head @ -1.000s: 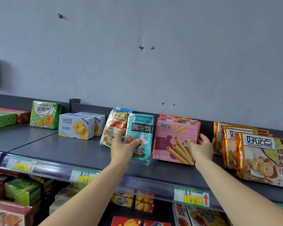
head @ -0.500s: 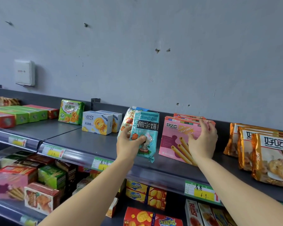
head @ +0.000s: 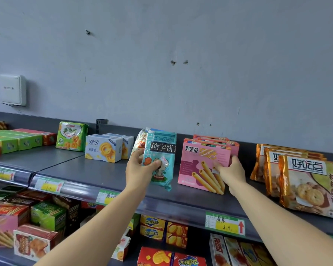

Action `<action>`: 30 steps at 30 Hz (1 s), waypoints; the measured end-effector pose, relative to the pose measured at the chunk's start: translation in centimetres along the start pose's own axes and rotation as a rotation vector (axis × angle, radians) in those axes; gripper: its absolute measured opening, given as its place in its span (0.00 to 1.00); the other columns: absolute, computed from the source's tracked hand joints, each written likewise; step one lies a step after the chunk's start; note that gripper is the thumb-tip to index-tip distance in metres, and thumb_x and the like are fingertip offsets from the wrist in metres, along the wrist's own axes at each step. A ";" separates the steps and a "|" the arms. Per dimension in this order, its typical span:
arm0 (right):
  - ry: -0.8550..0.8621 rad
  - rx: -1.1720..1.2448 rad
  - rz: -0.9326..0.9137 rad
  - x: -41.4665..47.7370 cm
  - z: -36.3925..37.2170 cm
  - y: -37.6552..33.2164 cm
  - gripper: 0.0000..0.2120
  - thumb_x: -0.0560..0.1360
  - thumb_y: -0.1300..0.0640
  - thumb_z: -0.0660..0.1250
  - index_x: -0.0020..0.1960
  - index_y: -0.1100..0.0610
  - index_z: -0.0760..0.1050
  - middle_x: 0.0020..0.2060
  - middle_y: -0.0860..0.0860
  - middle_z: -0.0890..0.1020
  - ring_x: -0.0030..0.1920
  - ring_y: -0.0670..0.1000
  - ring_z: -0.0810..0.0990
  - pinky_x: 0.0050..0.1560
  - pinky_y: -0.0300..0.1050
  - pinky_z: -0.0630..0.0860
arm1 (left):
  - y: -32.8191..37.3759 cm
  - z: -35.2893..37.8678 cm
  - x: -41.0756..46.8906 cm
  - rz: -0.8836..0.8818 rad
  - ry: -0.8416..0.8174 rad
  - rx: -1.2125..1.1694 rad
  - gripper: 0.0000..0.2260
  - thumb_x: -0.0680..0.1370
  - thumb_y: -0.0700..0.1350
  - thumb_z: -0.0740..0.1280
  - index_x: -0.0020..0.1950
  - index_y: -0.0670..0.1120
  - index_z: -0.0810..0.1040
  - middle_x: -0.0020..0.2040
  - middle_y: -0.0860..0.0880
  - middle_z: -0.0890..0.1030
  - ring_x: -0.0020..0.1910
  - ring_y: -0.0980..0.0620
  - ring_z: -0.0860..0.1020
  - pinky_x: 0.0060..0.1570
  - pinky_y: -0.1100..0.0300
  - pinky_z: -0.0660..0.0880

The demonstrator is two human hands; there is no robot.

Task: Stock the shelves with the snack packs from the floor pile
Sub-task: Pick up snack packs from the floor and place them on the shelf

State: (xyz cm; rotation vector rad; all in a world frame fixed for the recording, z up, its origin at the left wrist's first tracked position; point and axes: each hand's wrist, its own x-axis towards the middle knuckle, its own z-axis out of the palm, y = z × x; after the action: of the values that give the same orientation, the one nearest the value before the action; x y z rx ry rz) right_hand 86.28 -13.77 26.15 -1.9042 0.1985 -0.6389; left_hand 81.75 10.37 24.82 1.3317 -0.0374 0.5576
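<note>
My left hand (head: 140, 169) grips a teal biscuit pack (head: 161, 156) by its left edge, holding it upright just above the top shelf (head: 96, 175). An orange-and-white pack (head: 140, 140) stands right behind it. My right hand (head: 230, 172) holds the lower right corner of the front pink egg-roll box (head: 202, 162), thumb on its face. Two more pink boxes (head: 233, 145) stand behind that one.
Blue-white Landy cookie boxes (head: 103, 147) and a green cookie pack (head: 71, 136) stand to the left on the shelf. Gold cookie bags (head: 306, 181) lean at the right. Price tags (head: 225, 224) line the shelf edge. Lower shelves hold several boxes (head: 46, 215).
My right hand slid from the top of the pink box down to its lower right corner. My left hand keeps the teal pack in about the same spot. The view shifted slightly.
</note>
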 end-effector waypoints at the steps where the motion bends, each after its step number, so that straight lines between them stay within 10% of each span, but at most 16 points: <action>1: 0.013 0.007 -0.003 0.1 -0.2 0.1 0.18 0.75 0.54 0.70 0.62 0.56 0.71 0.56 0.55 0.80 0.58 0.58 0.78 0.57 0.56 0.76 | -0.1 0.2 0.0 -0.007 -0.002 -0.005 0.19 0.71 0.38 0.75 0.58 0.49 0.75 0.48 0.49 0.83 0.45 0.49 0.84 0.48 0.50 0.81; 16: 0.134 -0.125 -0.121 0.7 -0.9 0.9 0.28 0.74 0.57 0.71 0.71 0.55 0.64 0.62 0.55 0.77 0.63 0.58 0.76 0.58 0.56 0.76 | -1.0 0.5 0.2 -0.017 -0.028 -0.007 0.22 0.72 0.39 0.74 0.63 0.48 0.74 0.51 0.49 0.83 0.47 0.50 0.83 0.50 0.49 0.81; 23: 0.322 -0.379 -0.343 -1.5 0.8 -2.1 0.36 0.74 0.54 0.71 0.77 0.53 0.56 0.77 0.55 0.56 0.77 0.57 0.56 0.71 0.56 0.62 | -0.4 -0.5 1.5 -0.023 -0.044 -0.048 0.15 0.72 0.37 0.74 0.51 0.53 0.75 0.48 0.51 0.83 0.45 0.49 0.84 0.48 0.51 0.81; 30: -0.128 -0.212 -0.388 -5.4 7.2 -7.4 0.22 0.76 0.46 0.66 0.67 0.55 0.74 0.66 0.49 0.76 0.67 0.50 0.72 0.67 0.46 0.67 | 0.1 -3.1 4.4 -0.024 -0.098 -0.060 0.18 0.71 0.37 0.75 0.58 0.48 0.76 0.49 0.49 0.83 0.45 0.50 0.84 0.46 0.53 0.81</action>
State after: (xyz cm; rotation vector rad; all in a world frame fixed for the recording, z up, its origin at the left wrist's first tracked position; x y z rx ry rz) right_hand 84.35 -2.62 28.90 -2.2037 -0.1988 -0.7729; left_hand 84.66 14.79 25.58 1.2985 -0.1174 0.4678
